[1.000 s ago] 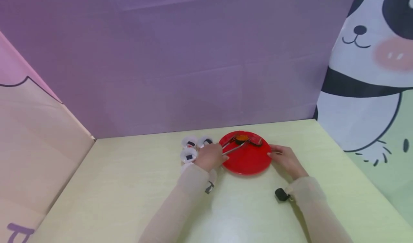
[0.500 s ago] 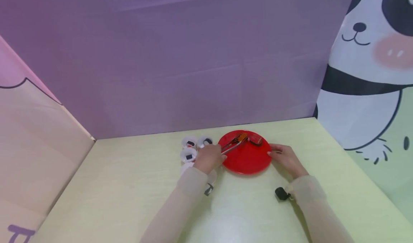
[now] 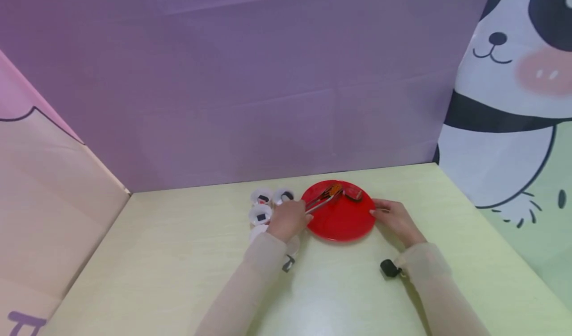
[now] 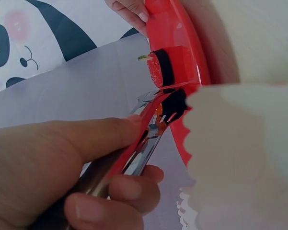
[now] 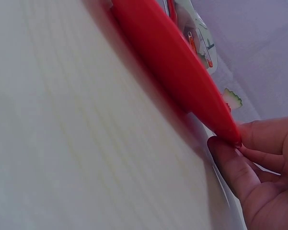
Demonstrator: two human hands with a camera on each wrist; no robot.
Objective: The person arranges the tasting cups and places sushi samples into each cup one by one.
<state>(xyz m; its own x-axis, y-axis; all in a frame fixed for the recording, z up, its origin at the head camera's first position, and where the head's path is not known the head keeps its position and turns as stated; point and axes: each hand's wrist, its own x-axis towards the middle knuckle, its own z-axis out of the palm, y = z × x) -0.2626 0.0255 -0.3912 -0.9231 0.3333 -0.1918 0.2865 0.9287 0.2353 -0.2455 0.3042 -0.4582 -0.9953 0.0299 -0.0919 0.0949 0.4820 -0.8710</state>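
Note:
My left hand grips metal tongs, thumb on one side and curled fingers on the other. The tongs' ends are closed on a seaweed-wrapped sushi piece with orange topping, over the red plate. Just right of it on the plate lies a second sushi piece, dark-sided with a red top. Whether the held piece touches the plate I cannot tell. At the plate's right rim, my right hand pinches the edge between thumb and fingers, seen closely in the right wrist view.
Several white paper cups with small dark items cluster left of the plate, partly hidden by the left hand and sleeve. A black object sits by the right sleeve. A purple backdrop stands behind the pale table.
The tongs, spread around the orange-topped sushi a second ago, have closed on it, and the piece now looks narrower or turned. The right hand stays at the plate rim.

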